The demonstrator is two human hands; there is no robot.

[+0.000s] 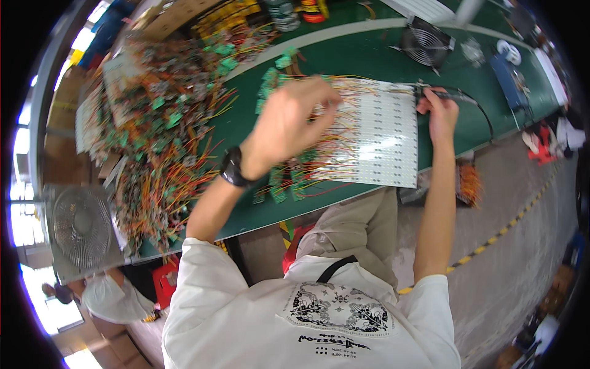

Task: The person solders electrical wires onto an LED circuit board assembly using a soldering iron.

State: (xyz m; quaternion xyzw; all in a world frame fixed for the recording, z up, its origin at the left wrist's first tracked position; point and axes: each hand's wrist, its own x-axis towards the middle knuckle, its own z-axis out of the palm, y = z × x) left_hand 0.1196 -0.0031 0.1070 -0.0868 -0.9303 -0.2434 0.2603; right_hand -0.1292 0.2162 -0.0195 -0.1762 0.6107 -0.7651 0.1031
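Observation:
A white panel (384, 141) printed with rows of small dark pads lies on the green bench in front of me. Red and yellow wires (341, 147) run off its left edge to small green circuit boards (278, 184). Over those wires is my left hand (295, 117), blurred, its fingers curled in; what they hold, if anything, is hidden. At the panel's far right corner my right hand (439, 111) grips a soldering iron (453, 95) with a black handle and cable. Its front end points left along the panel's far edge.
A big heap of wired boards (166, 123) covers the bench's left side. At the back stand a small black fan (425, 44), a bottle (283, 13) and a blue box (509, 80). Another fan (82, 220) and a seated person (117, 298) are at left.

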